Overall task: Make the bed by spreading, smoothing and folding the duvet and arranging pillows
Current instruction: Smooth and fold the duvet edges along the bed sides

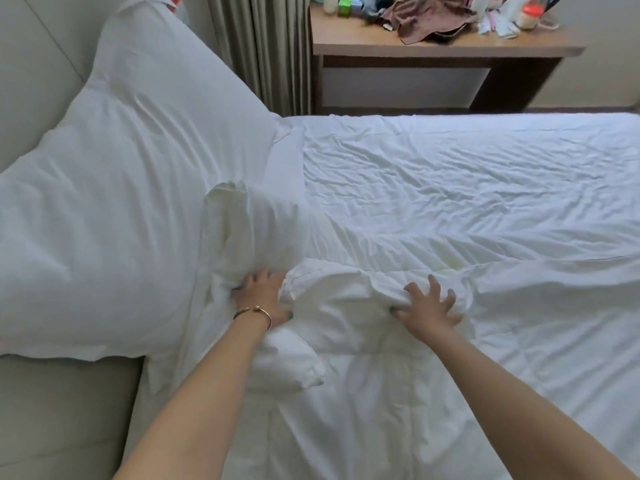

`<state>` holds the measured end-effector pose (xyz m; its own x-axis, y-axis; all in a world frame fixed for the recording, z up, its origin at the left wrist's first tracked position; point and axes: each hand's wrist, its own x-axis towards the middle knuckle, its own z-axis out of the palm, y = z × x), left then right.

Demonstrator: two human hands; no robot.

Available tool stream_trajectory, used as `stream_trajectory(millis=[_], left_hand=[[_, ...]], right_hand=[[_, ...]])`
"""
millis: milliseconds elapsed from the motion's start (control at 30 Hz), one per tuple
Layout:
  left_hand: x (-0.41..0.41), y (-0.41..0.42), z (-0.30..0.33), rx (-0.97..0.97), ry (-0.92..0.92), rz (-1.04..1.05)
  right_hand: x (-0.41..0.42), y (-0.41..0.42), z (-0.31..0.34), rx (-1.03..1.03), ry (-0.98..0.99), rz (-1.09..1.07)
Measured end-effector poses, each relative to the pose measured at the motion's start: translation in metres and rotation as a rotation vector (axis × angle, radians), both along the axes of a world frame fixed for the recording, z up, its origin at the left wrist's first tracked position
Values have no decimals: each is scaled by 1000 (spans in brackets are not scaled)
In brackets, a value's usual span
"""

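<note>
At centre frame the bunched edge of the white duvet (346, 306) is clutched by the left hand (263, 296) and pressed under the splayed, straight-fingered right hand (431, 306). A pillow (121, 202) is propped at left. A cluttered worktop (433, 46) is seen at upper right.

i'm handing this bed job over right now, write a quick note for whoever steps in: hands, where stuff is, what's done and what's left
Left hand: grip curled into the bunched top edge of the white quilted duvet, beside the pillows.
Right hand: fingers spread, pressing down on the same bunched fold.
Large white pillow leans on the beige padded headboard; a second white pillow lies in front of it.
Done: duvet is on the bed near you; pillows are at the head.
Left: the wrinkled white sheet beyond is uncovered, so spread and smooth the duvet, fold its top edge, straighten the pillows.
</note>
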<state>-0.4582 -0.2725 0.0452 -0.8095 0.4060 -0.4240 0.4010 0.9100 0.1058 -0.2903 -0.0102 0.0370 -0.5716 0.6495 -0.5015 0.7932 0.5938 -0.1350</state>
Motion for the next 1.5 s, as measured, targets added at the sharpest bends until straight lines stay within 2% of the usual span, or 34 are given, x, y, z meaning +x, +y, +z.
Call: stream_trajectory(millis=[67, 233, 467, 633, 733, 833, 900, 967, 1133, 1233, 1367, 1500], left_hand=[[-16, -6, -25, -3, -25, 4], [-26, -6, -61, 8, 38, -6], [-24, 0, -54, -40, 23, 8], [28, 0, -15, -125, 159, 79], [72, -13, 11, -175, 168, 232], [91, -24, 31, -2, 148, 216], [96, -24, 54, 96, 207, 146], [95, -19, 85, 108, 293, 117], [70, 23, 162, -113, 487, 86], [54, 52, 186, -226, 545, 90], [34, 75, 176, -369, 479, 205], [33, 74, 118, -330, 406, 346]], right_hand=[[-8, 2, -26, -80, 29, -55], [-9, 2, -70, -157, 6, 29], [7, -5, -70, -178, 22, 27], [26, 14, -43, -190, 214, -29], [37, 36, -22, -278, 331, 70], [42, 61, 0, -339, 370, 145], [36, 80, 14, -341, 384, 144], [25, 100, 29, -352, 433, 130], [-6, 139, 55, -327, 537, 159], [-33, 160, 69, -289, 587, 147], [-51, 171, 67, -212, 450, 179], [-31, 151, 28, -171, 184, 263]])
